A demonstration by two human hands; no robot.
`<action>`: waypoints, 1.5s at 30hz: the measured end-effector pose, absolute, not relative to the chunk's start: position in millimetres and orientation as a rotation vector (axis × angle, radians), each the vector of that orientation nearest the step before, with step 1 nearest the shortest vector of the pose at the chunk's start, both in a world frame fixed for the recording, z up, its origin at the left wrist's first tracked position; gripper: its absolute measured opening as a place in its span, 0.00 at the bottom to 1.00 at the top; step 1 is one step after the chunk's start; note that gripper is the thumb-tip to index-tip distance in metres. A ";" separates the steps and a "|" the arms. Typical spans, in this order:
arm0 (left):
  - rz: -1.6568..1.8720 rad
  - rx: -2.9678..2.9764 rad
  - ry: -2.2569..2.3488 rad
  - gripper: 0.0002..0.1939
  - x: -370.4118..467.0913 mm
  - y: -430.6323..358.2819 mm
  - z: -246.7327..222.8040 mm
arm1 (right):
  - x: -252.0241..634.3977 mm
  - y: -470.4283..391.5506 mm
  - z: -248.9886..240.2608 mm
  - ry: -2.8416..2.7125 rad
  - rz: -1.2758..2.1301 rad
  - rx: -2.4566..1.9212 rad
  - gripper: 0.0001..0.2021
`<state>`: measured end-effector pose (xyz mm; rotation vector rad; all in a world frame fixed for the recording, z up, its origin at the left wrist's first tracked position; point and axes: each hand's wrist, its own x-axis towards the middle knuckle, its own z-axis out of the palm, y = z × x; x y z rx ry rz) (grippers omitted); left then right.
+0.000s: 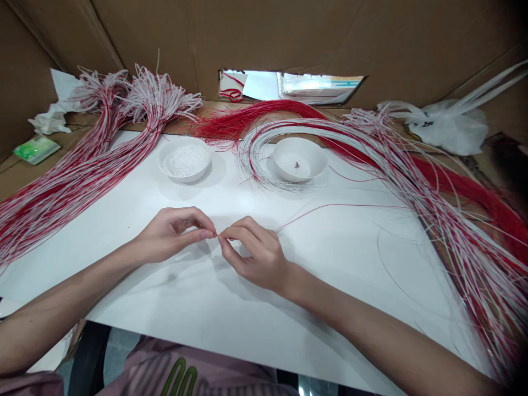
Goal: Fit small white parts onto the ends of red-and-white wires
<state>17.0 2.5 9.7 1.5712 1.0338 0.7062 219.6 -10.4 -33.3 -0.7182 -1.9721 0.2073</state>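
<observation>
the tip of a thin, red, wire-like strand seems to be pinched by the left hand and right hand, fingertips nearly meeting. past the right hand, its length is trailed rightward, towards a loose red-and-white strand bundle.

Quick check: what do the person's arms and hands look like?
The left hand and right hand are bare: no gloves, rings or bracelets show. Both slim forearms are uncovered; a mauve fabric sleeve shows at lower left, matching the mauve shirt.
</observation>
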 end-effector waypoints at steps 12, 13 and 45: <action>0.741 1.963 1.088 0.05 14.9 2.0 1.7 | 219.8 -10.6 -34.2 -2.006 0.206 -0.788 0.05; 0.763 2.024 1.072 0.05 14.8 0.9 0.6 | 219.8 -10.8 -34.6 -2.014 0.203 -0.780 0.06; 0.472 2.357 1.014 0.10 -15.1 30.2 0.8 | 217.0 -7.2 -35.8 -2.045 0.493 -0.978 0.08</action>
